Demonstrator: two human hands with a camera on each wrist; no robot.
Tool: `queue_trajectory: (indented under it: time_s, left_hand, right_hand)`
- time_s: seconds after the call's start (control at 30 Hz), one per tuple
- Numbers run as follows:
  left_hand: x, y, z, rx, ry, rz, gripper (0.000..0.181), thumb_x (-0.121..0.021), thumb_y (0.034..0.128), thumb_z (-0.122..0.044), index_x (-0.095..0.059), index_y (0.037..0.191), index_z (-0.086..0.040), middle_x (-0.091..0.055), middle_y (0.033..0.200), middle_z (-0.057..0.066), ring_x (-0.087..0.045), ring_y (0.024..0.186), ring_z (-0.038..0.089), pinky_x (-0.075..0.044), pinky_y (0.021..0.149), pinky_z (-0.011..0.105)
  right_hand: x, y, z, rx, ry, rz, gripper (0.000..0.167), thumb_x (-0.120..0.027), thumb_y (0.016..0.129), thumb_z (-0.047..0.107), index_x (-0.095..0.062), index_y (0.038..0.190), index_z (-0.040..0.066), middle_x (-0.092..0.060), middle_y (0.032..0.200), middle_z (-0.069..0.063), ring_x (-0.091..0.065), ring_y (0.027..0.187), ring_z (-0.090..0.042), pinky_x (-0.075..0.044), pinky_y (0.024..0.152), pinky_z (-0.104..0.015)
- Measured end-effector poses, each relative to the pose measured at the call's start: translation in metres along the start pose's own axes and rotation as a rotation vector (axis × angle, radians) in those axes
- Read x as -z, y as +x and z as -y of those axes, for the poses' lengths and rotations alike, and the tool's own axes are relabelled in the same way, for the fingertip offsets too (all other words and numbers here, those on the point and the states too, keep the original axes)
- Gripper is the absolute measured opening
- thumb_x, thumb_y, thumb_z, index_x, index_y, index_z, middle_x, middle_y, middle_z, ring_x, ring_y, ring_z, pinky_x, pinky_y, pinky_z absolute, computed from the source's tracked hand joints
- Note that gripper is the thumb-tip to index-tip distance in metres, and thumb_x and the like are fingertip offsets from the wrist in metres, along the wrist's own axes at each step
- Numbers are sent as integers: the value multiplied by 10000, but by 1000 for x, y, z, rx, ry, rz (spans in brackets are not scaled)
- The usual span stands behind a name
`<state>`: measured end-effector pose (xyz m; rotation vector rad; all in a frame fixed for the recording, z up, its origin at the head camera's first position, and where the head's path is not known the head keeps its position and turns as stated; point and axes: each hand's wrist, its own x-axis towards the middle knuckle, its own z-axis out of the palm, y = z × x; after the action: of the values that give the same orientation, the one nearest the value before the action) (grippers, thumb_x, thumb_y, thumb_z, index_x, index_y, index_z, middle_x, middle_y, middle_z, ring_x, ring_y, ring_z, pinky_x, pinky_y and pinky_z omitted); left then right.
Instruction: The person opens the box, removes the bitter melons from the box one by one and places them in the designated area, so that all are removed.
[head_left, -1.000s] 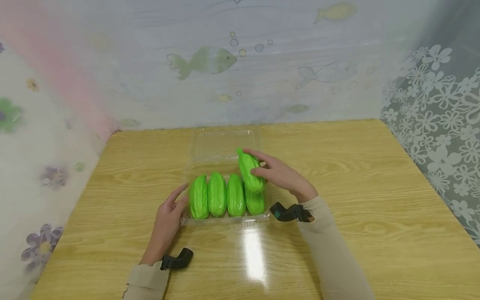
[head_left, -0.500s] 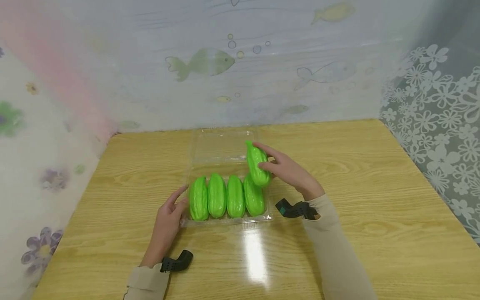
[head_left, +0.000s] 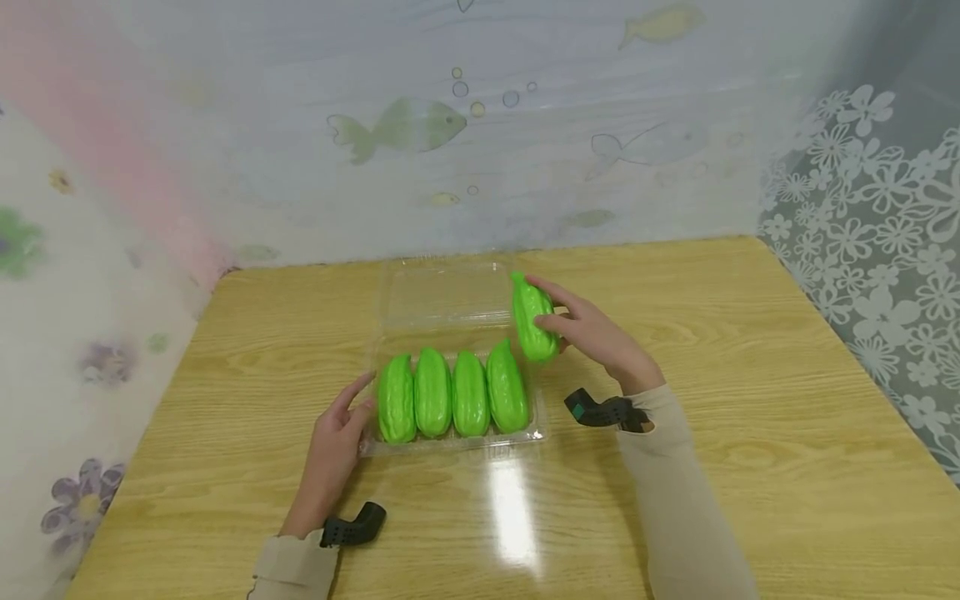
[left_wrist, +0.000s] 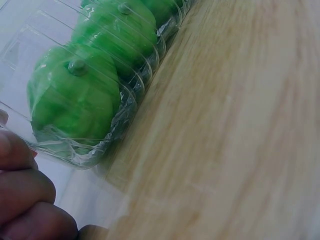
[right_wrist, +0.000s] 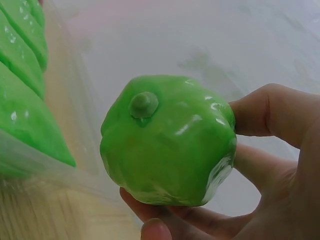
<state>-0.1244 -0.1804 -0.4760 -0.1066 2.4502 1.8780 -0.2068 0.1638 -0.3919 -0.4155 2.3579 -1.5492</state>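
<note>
My right hand [head_left: 596,337] grips a green ribbed toy gourd [head_left: 535,321], thumb on one side and fingers round the other, held up just right of a clear plastic box [head_left: 450,446]. Its rounded end with a small knob [right_wrist: 143,105] faces the right wrist camera. Several matching gourds [head_left: 432,392] stand side by side in the box; the rightmost leans a little, its pointed tip up. At the box's left wall my left hand [head_left: 337,437] holds the edge between thumb and fingers. In the left wrist view the curled fingers [left_wrist: 30,195] are by the box's corner.
The box's clear lid [head_left: 450,292] lies folded back towards the wall [head_left: 525,183] printed with fish. Wood-grain table [head_left: 735,375] surrounds the box. A flower-patterned panel [head_left: 885,275] borders the right side. Black camera mounts [head_left: 600,410] sit on both wrists.
My right hand has carried the gourd up and rightwards, from over the box's rightmost gourd to beyond the right edge. That rightmost gourd is now fully uncovered. My left hand stays put.
</note>
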Motion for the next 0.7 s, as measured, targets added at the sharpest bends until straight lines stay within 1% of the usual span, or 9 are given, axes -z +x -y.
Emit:
queue_trajectory:
  time_s: [0.2,0.37,0.53,0.7]
  left_hand:
    - [1,1,1,-7,-4,3,365,-466,925,-360,-451,1287,-316,-412,516,33,-359,421,123,-341,389,289]
    - [1,2,0,-9,-3,2,361,-466,926,-357,-450,1285,-320,-412,515,30,-371,427,123,-350,400,286]
    - [1,1,0,3,-4,2,357,-461,931,-337,-452,1287,-311,-410,509,29,-356,415,120,-338,387,284]
    - [1,0,0,11,-6,0,351,-461,932,-326,-453,1283,-320,-413,516,30,-352,417,118,-332,385,282]
  right_hand:
    - [8,-2,-2,2,14,-33,533,-506,904,362,-265,1378,399,-413,1182,-63,-509,741,-261,-423,734,-516]
    - [15,-3,-6,-13,16,-68,531,-507,902,372,-266,1374,405,-405,1195,-45,-517,773,-258,-440,727,-489]
    - [19,-5,-7,-17,38,-67,539,-494,912,357,-245,1389,386,-395,1215,-85,-534,813,-257,-449,716,-462]
    - [21,-7,-10,-31,46,-76,554,-492,911,366,-227,1397,377,-399,1231,-100,-537,843,-255,-443,730,-464]
